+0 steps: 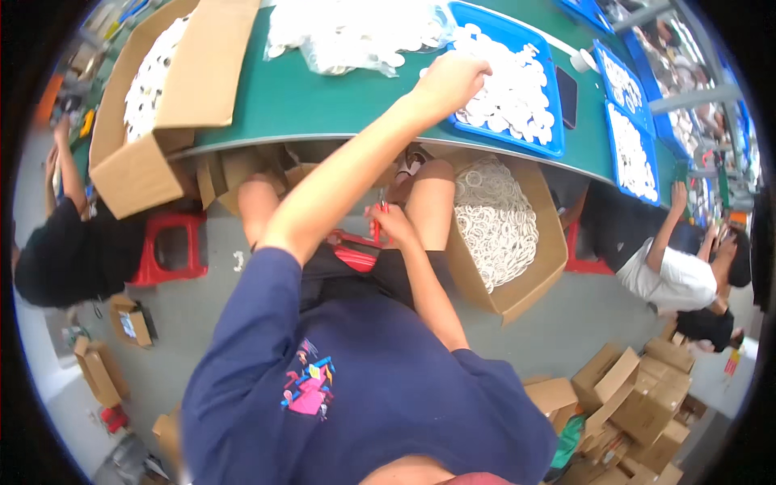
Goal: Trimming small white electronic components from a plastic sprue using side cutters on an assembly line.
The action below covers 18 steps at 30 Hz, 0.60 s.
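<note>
My left hand (pixel 457 81) reaches across the table to a blue tray (pixel 554 121) heaped with flat white round pieces (pixel 511 93). Its fingers are drawn together over the heap; whatever they pinch is hidden. Down at my lap, between my knees, my right hand (pixel 393 223) is closed around a small tool with red handles (pixel 376 231), possibly pliers or nippers. Beside my right leg stands an open cardboard box (pixel 540 283) filled with thin white rings (pixel 495 222).
On the green table (pixel 242 113) lie a clear bag of white pieces (pixel 347 36), a black phone (pixel 567 97) and more blue trays (pixel 616 153). A carton (pixel 202 65) overhangs the table's left edge. People sit on both sides; cartons (pixel 647 388) pile up behind right.
</note>
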Motion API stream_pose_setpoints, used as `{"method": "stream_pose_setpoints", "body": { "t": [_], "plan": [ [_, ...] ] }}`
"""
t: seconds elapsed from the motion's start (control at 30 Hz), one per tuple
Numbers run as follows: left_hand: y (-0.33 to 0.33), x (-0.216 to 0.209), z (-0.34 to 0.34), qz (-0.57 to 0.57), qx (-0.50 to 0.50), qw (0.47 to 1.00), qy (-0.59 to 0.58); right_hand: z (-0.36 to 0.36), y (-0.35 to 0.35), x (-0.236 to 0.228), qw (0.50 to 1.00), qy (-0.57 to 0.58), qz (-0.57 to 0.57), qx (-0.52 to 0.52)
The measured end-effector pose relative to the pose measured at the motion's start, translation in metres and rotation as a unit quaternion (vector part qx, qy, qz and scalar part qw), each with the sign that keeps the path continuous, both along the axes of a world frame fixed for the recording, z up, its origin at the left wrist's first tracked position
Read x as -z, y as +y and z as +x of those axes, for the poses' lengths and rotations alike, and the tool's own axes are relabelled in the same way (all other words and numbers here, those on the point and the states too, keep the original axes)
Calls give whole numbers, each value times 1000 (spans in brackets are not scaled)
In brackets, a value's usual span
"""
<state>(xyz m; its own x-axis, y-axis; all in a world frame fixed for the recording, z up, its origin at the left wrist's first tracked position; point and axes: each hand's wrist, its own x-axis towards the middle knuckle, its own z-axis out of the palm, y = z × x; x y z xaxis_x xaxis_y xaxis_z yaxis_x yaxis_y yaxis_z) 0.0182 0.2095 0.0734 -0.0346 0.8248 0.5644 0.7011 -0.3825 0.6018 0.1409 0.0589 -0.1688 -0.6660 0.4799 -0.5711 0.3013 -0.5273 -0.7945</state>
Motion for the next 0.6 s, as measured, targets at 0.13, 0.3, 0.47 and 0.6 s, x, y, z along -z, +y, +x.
{"method": "stream_pose_setpoints", "body": {
  "t": [0.13,0.3,0.47,0.6],
  "plan": [
    [-11,2,-6,26,-37,998,42,-10,1,15,998,0,47,-32],
    [-163,-2,-46,15,-89,987,-133,-26,-6,44,988,-77,75,-115],
    [-377,123,-110,-142,-455,878,-42,-56,-29,84,941,-152,134,-270],
    [-474,178,-93,-323,-678,659,43,-97,-52,143,838,-213,289,-411]
  ]
}}
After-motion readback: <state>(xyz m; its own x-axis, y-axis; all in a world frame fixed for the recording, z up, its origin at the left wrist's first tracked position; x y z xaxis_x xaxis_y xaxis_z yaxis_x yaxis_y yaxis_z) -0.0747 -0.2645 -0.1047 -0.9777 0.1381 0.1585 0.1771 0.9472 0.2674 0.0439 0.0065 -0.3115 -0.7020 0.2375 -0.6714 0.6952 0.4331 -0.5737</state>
